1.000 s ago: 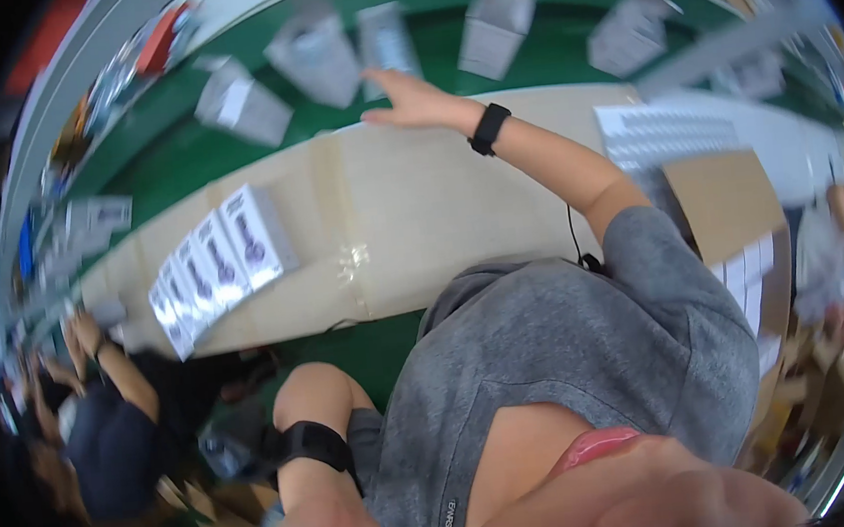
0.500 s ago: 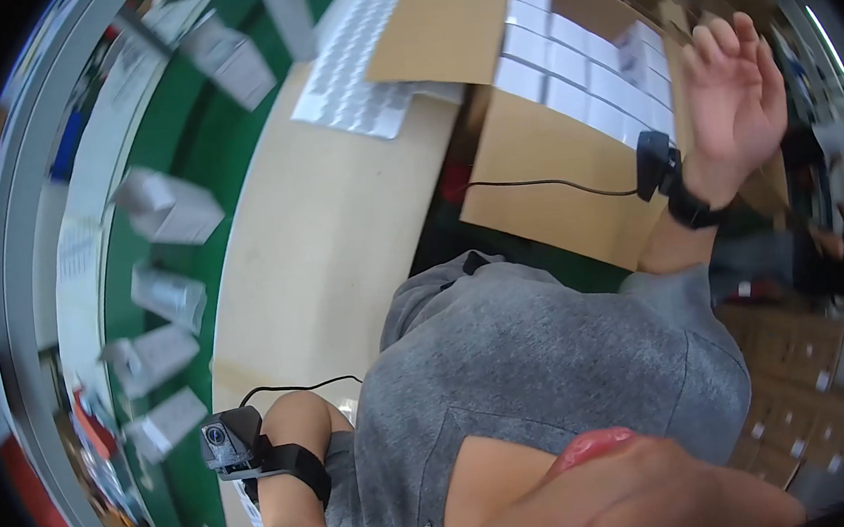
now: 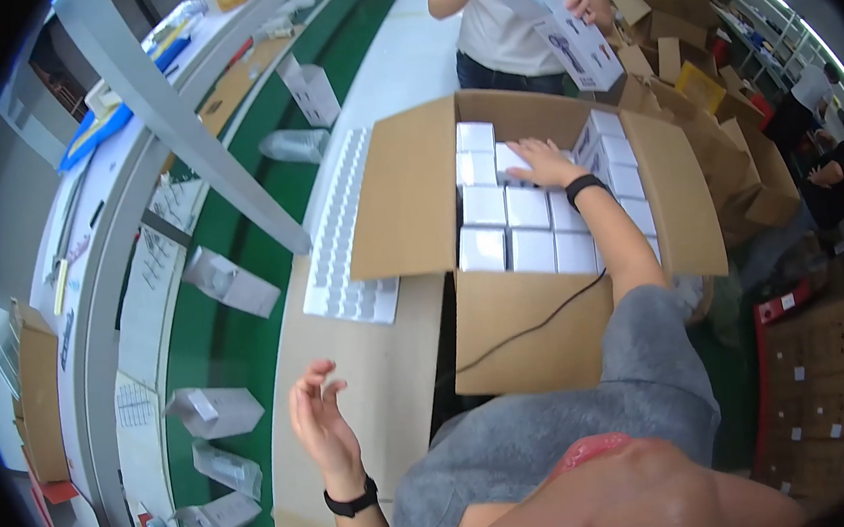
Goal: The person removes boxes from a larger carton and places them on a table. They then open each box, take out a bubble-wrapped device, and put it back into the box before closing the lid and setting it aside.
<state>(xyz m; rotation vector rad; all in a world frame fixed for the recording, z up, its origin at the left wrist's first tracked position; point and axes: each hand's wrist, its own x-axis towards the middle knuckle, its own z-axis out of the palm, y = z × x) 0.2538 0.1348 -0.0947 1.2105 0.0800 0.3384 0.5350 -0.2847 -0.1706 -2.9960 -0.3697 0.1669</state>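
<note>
An open brown carton (image 3: 528, 329) holds rows of small white boxes (image 3: 484, 205). My right hand (image 3: 542, 165) reaches into it, laid over the top of a white box (image 3: 510, 160) in a back row. Its fingers look stretched out, with no grip to be seen. On the left, my left hand (image 3: 322, 423) is raised above the pale tabletop (image 3: 381, 367), fingers apart and slightly bent, holding nothing. Beside the carton's left flap lies a white sheet with rows of raised bumps (image 3: 342, 270).
Left of the table runs a green conveyor belt (image 3: 269, 352) with white open-ended boxes (image 3: 231, 280) and clear plastic inserts (image 3: 227, 468). A grey metal post (image 3: 179, 124) rises beside it. Beyond the carton, a person (image 3: 523, 39) holds a printed box (image 3: 574, 49). Cartons (image 3: 822, 359) are stacked at right.
My right hand has come from the carton's right side onto the white boxes. My left hand has lifted, its fingers now showing. The view has swung, bringing the whole carton and another person into sight.
</note>
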